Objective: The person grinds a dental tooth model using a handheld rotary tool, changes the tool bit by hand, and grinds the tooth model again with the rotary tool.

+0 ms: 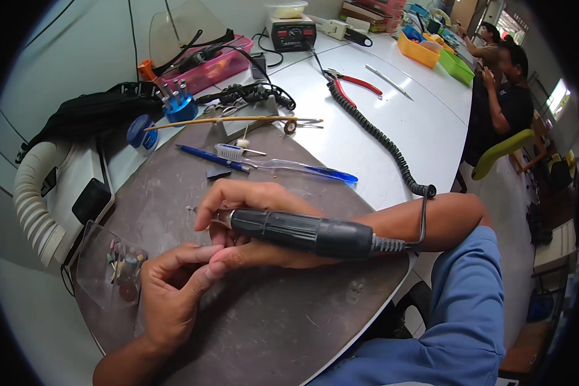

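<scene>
My right hand is closed around a black rotary handpiece, which lies across the hand with its slim metal tip pointing left. A coiled black cord runs from the handpiece's rear end to the far side of the table. My left hand is closed in a pinch, thumb against fingers, touching the right thumb. Whatever sits between these fingertips is hidden or too small to make out. Just beyond the right hand lie a blue pen and a toothbrush with a clear and blue handle.
A clear box of small bits stands left of my left hand, near a white ribbed hose. Farther off are a blue bur holder, red-handled pliers, a control box and a pink basket. Other people sit at far right.
</scene>
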A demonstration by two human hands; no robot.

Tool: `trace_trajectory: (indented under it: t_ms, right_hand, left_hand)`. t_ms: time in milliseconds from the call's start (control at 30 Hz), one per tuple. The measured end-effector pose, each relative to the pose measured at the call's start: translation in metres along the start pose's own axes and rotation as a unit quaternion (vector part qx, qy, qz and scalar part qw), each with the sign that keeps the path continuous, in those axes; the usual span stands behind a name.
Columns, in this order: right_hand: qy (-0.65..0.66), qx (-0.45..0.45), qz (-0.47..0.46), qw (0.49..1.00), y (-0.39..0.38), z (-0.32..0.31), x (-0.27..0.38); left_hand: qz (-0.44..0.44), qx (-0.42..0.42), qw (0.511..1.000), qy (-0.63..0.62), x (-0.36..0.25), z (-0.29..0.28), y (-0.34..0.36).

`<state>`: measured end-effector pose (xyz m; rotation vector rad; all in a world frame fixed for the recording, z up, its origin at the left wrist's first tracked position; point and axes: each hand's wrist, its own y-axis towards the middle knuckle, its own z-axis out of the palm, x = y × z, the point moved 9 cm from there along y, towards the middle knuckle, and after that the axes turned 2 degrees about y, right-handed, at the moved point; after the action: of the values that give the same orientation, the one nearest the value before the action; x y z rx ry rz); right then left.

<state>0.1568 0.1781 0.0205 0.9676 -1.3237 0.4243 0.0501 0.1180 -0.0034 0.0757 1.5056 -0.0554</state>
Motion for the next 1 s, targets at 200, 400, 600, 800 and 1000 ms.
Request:
trace_trajectory:
  t_ms: [200,400,600,800,1000]
  right_hand:
    - [0.012,-0.009,-0.022,1.000,0.000,-0.001,0.000]
    - [0.013,-0.005,-0.065,0.998,-0.003,-0.001,0.005]
    - [-0.003,0.011,-0.048,0.999,-0.005,-0.001,0.001]
    - [-0.024,0.018,-0.078,0.996,-0.007,0.001,0.006]
    - [-0.009,0.029,-0.046,0.998,-0.003,0.003,-0.004]
  left_hand:
    - [0.009,-0.013,0.999,0.034,-0.002,-0.001,-0.003]
    - [0.022,0.012,1.000,0.003,0.002,-0.002,-0.002]
    - [0.022,0.018,1.000,-0.005,0.002,-0.002,-0.001]
    - [0.015,-0.009,0.998,0.059,0.008,-0.009,-0.004]
    - [-0.008,-0.026,0.998,0.053,0.002,-0.004,0.000]
